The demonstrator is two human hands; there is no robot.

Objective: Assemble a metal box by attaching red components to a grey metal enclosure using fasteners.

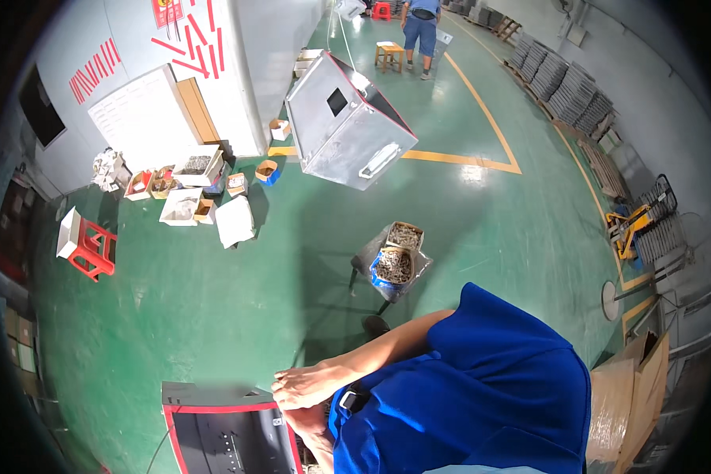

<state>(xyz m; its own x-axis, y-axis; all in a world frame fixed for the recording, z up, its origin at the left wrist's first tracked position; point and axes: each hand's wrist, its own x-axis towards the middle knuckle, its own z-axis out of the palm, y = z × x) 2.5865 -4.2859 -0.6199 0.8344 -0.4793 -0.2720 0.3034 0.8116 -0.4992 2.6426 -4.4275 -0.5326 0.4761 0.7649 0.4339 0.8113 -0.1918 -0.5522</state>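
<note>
At the near edge stands a metal case (213, 391) with a red rim and a dark inside, where a row of small pale spots shows. My right hand (299, 387) reaches across to its right corner, fingers curled together. Just below it, my left hand (306, 419) is partly covered by the right, its fingers mostly hidden. What the fingers hold, if anything, cannot be made out. Beyond my arm, a small stool (363, 257) carries an open box (405, 235) and a blue-sided container (393, 267), both full of small metal parts.
A silver metal case (340, 142) hangs ahead on a line. Boxes (182, 207) of parts and a red stool (95, 249) stand at left. A person (422, 31) stands far off near a wooden stool (389, 55). At right are grey stacks (573, 95), a yellow pallet truck (628, 233) and a carton (616, 403).
</note>
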